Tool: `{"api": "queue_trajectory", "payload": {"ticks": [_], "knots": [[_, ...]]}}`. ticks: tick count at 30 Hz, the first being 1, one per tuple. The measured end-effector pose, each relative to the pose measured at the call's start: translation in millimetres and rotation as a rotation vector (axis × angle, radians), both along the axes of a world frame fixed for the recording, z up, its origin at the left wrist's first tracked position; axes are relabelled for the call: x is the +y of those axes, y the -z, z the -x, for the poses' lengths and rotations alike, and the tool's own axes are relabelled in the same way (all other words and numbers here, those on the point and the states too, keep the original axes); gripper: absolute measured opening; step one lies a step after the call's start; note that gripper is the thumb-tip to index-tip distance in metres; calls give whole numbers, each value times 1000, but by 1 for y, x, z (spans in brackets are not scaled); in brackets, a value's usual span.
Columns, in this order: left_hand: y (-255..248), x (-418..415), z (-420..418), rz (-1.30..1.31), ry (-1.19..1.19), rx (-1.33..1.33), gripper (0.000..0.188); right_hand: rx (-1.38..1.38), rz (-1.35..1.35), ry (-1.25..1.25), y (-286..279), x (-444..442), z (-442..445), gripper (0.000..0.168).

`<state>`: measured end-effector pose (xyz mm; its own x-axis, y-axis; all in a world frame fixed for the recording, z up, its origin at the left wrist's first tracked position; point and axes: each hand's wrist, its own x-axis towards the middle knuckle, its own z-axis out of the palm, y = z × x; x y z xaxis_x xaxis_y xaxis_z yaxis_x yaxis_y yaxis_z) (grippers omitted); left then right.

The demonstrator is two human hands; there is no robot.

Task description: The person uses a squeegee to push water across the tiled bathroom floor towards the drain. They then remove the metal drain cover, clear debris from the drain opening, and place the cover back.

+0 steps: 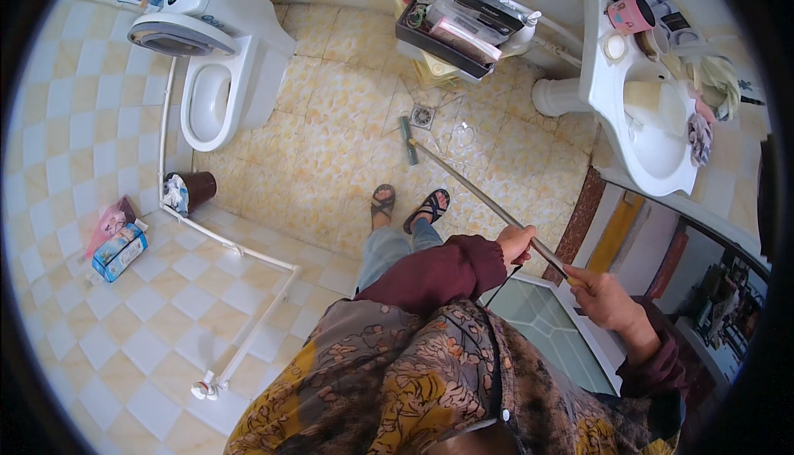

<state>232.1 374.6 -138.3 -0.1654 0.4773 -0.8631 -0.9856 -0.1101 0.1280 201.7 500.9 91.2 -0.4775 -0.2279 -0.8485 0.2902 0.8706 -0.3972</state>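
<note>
My left hand (516, 244) is closed around the middle of a long metal pole (466, 184). Higher up, near the pole's end, my right hand (598, 293) grips it too. The pole slants down to a narrow green head (409, 140), perhaps a floor squeegee or brush, lying on the tiled floor just left of a square floor drain (423, 116). Wet-looking patches and what may be some suds show on the tiles right of the head. My feet in strappy dark sandals (429, 209) stand close below it.
A white toilet (217, 92) with raised lid stands at the upper left, a brown waste bin (200, 187) below it. A black box of items (443, 52) sits on a stand by the far wall. A pedestal washbasin (667, 163) is at the right, above a reddish threshold (577, 225).
</note>
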Motion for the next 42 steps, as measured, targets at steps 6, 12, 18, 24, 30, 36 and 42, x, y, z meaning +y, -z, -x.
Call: {"api": "queue_trajectory", "payload": {"ticks": [6, 12, 18, 24, 30, 36, 42], "knots": [[0, -43, -30, 70, -85, -116, 29, -20, 191, -150, 17, -13, 9, 36], [37, -96, -52, 40, -21, -268, 26, -25, 246, -375, 72, -48, 3, 35], [61, -56, -30, -25, -41, -46, 27, 104, 24, -531, 49, -33, 25, 34], [-7, -32, 47, -161, 19, -73, 23, 240, -194, -582, -10, -41, 63, 34], [-18, -62, 64, -267, 34, -38, 26, 332, -266, -683, -32, -80, 71, 35], [-33, -117, 74, -494, 110, -35, 34, 370, -360, -644, -61, -160, 72, 32], [-14, -209, 70, 200, 198, 902, 33, 595, -223, -229, -68, -218, 111, 22]]}}
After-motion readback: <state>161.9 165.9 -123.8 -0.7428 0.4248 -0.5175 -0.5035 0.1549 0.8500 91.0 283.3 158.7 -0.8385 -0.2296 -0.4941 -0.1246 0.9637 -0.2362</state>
